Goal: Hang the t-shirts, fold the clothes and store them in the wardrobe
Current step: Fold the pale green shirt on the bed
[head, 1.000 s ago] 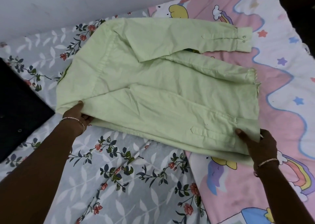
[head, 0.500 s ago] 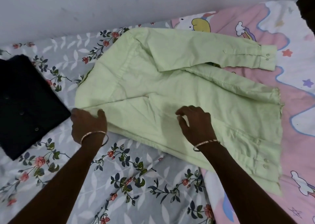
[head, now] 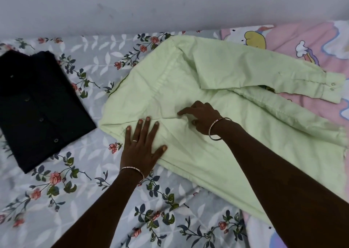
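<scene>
A light green long-sleeved shirt lies partly folded on the bed, one cuffed sleeve stretched out to the right. My left hand presses flat on its near left corner, fingers spread. My right hand rests on the shirt's middle with the fingers curled and the index finger pointing left along a crease. Neither hand grips the cloth. A folded black shirt with buttons lies to the left.
The bed carries a grey floral sheet and, at the right, a pink cartoon-print sheet. A plain pale wall runs along the bed's far side.
My right hand let go of the shirt's right hem and moved left to its middle. My left hand shifted from the corner edge onto the cloth and flattened. The view panned left.
</scene>
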